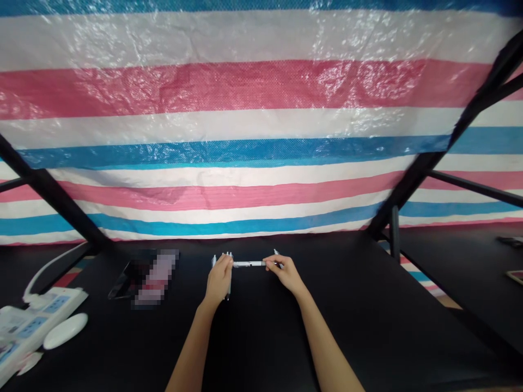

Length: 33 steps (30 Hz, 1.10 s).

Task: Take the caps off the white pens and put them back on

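Observation:
A white pen (248, 264) lies level between my two hands, above the black table top. My right hand (287, 274) pinches its grey right end between thumb and fingertips. The fingers of my left hand (219, 279) are closed around the pen's left end, which they cover. More pens stick out around my left hand: a white pen tip (214, 259) shows at its left, and a pen's lower part (229, 289) comes out below the fingers. Behind my right hand another pen (277, 252) is partly hidden.
On the left lie a dark flat device (129, 276) beside a blurred-out patch, a white power strip (48, 311) with a cable, and a white rounded object (65, 331). Black frame bars (69, 201) flank the table. A striped sheet (245, 125) hangs behind.

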Tool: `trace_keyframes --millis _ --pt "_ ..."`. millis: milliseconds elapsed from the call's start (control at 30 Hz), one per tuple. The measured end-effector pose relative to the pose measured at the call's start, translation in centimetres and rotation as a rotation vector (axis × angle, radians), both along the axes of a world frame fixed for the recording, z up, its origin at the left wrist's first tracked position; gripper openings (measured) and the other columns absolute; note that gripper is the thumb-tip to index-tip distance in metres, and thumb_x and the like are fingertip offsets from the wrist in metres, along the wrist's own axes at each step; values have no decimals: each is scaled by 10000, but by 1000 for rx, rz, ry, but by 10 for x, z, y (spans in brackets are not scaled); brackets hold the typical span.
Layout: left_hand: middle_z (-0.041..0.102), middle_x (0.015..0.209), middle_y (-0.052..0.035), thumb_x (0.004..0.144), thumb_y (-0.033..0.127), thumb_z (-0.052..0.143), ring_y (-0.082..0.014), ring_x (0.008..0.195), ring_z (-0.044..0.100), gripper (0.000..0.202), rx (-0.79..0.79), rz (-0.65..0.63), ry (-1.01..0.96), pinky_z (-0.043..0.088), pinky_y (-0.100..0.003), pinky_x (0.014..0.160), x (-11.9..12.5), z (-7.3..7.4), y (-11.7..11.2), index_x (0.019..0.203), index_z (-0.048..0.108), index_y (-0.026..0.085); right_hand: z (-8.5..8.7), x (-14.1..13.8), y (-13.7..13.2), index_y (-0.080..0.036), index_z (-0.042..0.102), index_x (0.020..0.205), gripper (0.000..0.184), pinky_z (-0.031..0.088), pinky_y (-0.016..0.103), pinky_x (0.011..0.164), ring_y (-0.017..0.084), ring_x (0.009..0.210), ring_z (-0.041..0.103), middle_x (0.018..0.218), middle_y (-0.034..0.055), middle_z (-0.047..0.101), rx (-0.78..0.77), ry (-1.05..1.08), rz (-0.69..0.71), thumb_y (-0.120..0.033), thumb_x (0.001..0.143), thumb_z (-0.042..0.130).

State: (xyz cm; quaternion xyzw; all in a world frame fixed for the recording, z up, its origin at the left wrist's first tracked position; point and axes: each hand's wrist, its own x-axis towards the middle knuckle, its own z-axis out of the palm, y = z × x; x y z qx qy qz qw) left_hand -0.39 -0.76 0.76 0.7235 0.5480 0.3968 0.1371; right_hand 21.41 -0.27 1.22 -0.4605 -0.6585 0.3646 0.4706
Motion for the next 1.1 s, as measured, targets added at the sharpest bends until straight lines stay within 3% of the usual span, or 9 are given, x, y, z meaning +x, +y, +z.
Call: trace_keyframes --millis 200,367,433,567,733,967,1100 --pt "492 726 -8 904 329 298 -146 695 527 313 15 18 -28 429 -267 655 2 -1 0 683 480 201 -1 -1 2 -188 670 747 295 427 299 644 173 637 577 602 9 622 -24 39 -39 -453 778 543" --pt "569 965 -48 905 338 326 -151 820 573 265 -14 -54 -152 462 -285 743 7 -1 -3 993 542 213 -4 1 6 -175 646 683 382 387 274 553 135 513 480 502 -17 518 -73 131 -42 -528 768 526" --pt "569 1018 -57 893 347 363 -151 835 579 261 -27 -88 -179 470 -279 736 8 0 -4 1030 541 214 -4 2 6 -171 645 676 391 375 266 537 125 499 460 493 -23 501 -89 159 -33 -538 757 538" --pt "576 934 -47 888 343 374 -154 814 581 230 -20 -110 -153 468 -277 727 9 3 -5 926 555 206 -4 0 6 -170 650 669 397 356 254 518 111 484 433 487 -28 498 -110 165 -14 -545 748 547" --pt "573 870 -25 905 321 323 -151 764 583 229 -42 -31 -53 452 -290 707 8 1 -6 889 524 211 -8 -4 7 -181 661 676 381 358 256 509 109 471 433 495 -22 529 -113 158 10 -534 756 541" --pt "544 764 -32 923 327 242 -158 690 557 381 15 86 45 418 -287 639 8 1 -6 704 524 193 -7 -10 3 -190 689 782 295 429 289 606 166 611 578 630 20 650 -24 91 -47 -461 755 576" --pt "545 712 -18 910 370 292 -149 655 553 389 -3 64 -8 427 -282 640 4 3 -5 663 534 192 -10 -8 4 -189 690 789 287 447 296 630 182 664 609 699 40 682 -16 147 -42 -457 742 599"
